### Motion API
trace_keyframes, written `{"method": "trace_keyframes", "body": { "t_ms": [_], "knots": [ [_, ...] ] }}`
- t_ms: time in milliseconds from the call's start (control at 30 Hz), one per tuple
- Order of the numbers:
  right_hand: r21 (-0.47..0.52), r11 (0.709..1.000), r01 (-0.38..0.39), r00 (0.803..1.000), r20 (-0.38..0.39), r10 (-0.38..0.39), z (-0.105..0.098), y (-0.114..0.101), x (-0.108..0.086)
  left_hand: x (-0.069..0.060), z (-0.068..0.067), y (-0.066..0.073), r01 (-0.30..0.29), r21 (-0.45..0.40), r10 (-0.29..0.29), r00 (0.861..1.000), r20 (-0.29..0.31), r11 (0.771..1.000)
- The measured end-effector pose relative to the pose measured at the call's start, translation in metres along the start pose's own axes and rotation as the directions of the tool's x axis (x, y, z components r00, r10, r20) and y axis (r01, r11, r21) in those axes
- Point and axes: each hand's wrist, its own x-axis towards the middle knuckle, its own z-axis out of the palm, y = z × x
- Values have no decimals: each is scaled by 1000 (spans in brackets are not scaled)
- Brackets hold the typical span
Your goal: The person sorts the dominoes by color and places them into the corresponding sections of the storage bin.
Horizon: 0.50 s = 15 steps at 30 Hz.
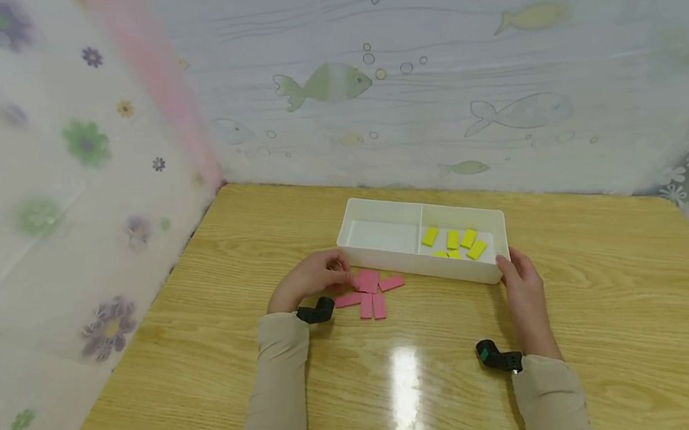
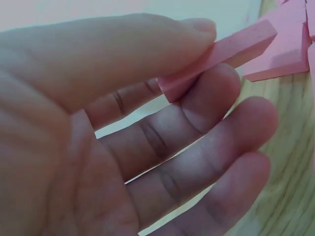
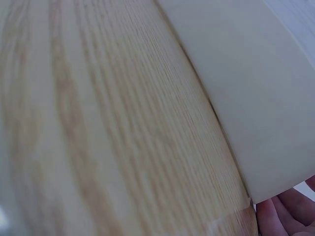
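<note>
Between thumb and fingertips my left hand (image 1: pixel 314 275) pinches a pink block (image 2: pixel 221 56), held beside several pink blocks (image 1: pixel 369 282) lying on the table in front of the tray. My right hand (image 1: pixel 522 288) grips the right end of the white two-part tray (image 1: pixel 420 264), thumb at its rim. Several yellow blocks (image 1: pixel 452 239) lie in the tray's right compartment; the left one holds nothing. In the right wrist view, only some fingers (image 3: pixel 290 211) show at the tray's corner, beside its outer wall (image 3: pixel 246 93).
The wooden table (image 1: pixel 245 220) runs back to a wall covering (image 1: pixel 413 132) with fish drawings. On the left hangs a flowered sheet (image 1: pixel 73 218). A bright reflection lies on the table between the forearms.
</note>
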Motion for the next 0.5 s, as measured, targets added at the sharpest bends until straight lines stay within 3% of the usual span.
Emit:
{"method": "trace_keyframes", "body": {
  "t_ms": [233,500],
  "knots": [
    [8,1000,6,1000,7,-7,1,0,-1,-3,-2,4,38,-74,-37,999,12,997],
    [5,1000,16,1000,6,-16,1,0,0,-2,-2,11,29,-120,-35,998,-53,992]
  ]
}}
